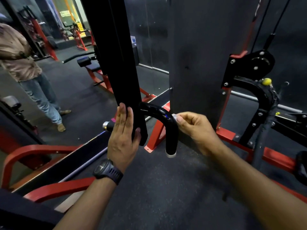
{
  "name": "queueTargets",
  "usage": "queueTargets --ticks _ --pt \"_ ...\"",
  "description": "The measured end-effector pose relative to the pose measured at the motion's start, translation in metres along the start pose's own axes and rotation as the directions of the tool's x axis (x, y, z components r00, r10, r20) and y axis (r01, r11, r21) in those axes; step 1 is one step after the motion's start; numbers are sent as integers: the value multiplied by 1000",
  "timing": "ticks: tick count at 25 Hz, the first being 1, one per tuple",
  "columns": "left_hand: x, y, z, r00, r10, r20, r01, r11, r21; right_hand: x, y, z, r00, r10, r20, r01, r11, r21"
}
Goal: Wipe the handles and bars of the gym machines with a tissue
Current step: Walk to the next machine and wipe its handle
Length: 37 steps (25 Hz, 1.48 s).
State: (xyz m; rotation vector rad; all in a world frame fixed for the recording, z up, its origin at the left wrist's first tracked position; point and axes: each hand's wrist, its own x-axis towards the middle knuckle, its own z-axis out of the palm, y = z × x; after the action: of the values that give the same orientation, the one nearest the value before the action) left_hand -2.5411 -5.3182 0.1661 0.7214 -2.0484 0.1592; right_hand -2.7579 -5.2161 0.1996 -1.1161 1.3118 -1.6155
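A curved black handle (163,117) with a silver end cap bends down from a flat black upright bar (126,77) in the middle of the view. My left hand (123,136), with a black watch on the wrist, lies flat with straight fingers against the lower end of that bar, thumb on its right edge. My right hand (194,127) pinches a small white tissue (175,117) and presses it against the outer bend of the handle. Most of the tissue is hidden by my fingers.
A person in jeans (41,97) stands at the left on the dark rubber floor. Red machine frames (49,166) run low at left and right. A black pulley bracket (249,70) with cables rises at right. A padded bench (93,65) sits behind.
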Motion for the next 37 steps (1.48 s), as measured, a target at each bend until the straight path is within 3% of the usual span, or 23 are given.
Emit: queueTargets --ticks 5,11,16,20,24,28,32,35,37 --pt "3 -9 -6 997 81 5 -81 992 98 18 -25 -3 988 -63 141 78 991 -106" --pt "0 -1 -3 997 72 -35 -69 994 82 37 -48 2 953 -56 297 136 956 -259" --pt "-1 -4 -5 997 60 -40 -56 993 104 49 -52 17 958 -21 285 97 962 -256" --pt "-1 -1 -5 999 33 -39 -30 996 86 53 -62 31 961 -42 273 151 907 -394" --pt "-1 -3 -6 997 52 -58 -46 993 112 53 -68 35 962 30 273 56 951 -303" --pt "-1 -1 -4 997 36 -65 -31 997 77 56 -76 42 939 -73 335 242 834 -497" --pt "0 1 -2 996 41 -84 -34 996 78 59 -78 39 940 24 341 129 900 -418" --pt "-1 3 -4 997 38 -69 -34 998 50 55 -79 49 919 -185 349 368 723 -585" --pt "0 -1 -4 996 50 -73 -46 997 56 44 -77 48 804 -394 446 595 499 -631"
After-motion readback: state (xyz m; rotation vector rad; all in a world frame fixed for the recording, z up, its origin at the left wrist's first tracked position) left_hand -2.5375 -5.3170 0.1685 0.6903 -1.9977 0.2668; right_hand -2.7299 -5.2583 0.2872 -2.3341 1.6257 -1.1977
